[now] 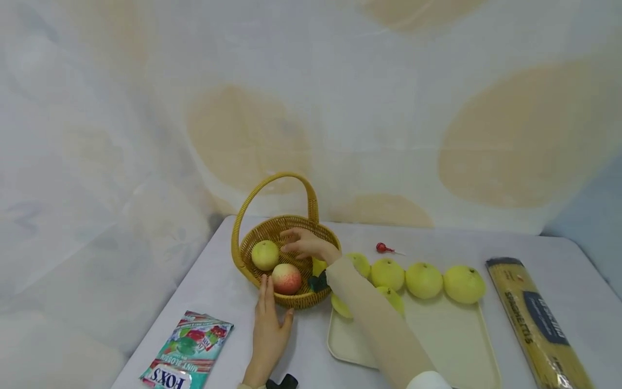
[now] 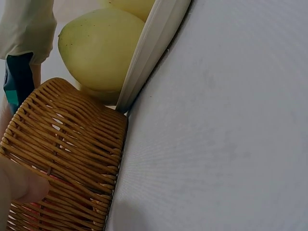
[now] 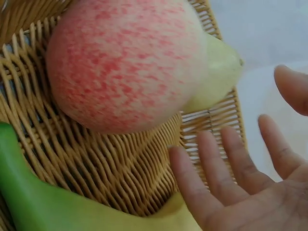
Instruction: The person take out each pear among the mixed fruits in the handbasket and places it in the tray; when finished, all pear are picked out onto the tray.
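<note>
A wicker basket (image 1: 300, 302) with a tall handle holds a red-speckled peach (image 1: 286, 279), a round yellow-green fruit (image 1: 265, 255) and a banana (image 3: 82, 211) with a green end. My left hand (image 1: 269, 324) rests at the basket's near side with its fingers straight, their tips by the rim. In the left wrist view its thumb (image 2: 24, 185) lies against the woven wall. Over the inside of the basket reaches my right hand (image 1: 307, 244), fingers spread and nothing between them. The right wrist view has this hand (image 3: 250, 192) beside the peach and above the banana.
Right of the basket, a cream tray (image 1: 452, 346) bears several yellow-green fruits (image 1: 424, 280), partly hidden by the right sleeve. A red lollipop (image 1: 382, 247) lies behind it. A spaghetti pack (image 1: 534, 319) is at far right, a Fox's candy bag (image 1: 189, 348) at front left.
</note>
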A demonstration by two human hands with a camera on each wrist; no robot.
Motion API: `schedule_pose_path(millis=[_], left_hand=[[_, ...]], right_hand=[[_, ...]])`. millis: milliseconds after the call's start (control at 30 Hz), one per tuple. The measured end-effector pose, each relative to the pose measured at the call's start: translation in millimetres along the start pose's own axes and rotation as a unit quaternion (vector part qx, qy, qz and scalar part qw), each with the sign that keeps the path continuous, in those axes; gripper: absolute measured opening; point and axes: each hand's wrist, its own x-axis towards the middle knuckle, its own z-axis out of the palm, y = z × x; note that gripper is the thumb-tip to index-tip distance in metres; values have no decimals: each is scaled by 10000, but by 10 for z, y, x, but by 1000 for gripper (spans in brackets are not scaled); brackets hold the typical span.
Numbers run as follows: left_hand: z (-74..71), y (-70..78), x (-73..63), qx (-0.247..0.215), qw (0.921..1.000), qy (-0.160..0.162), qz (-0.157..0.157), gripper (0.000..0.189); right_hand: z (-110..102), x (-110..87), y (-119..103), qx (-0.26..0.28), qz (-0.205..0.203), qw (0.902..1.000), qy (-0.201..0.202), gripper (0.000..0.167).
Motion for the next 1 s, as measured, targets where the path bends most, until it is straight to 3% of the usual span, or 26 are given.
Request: schedule_pose_path(millis=[400,1000], left_hand=[[-20,14,-63,-13,10000,33,-6,95],[-7,59,-103,95,9999,40,5,96]], right_hand=[[262,72,-50,-200,-432,9976,499,57],[495,149,-55,-667,-297,9956,585,60]])
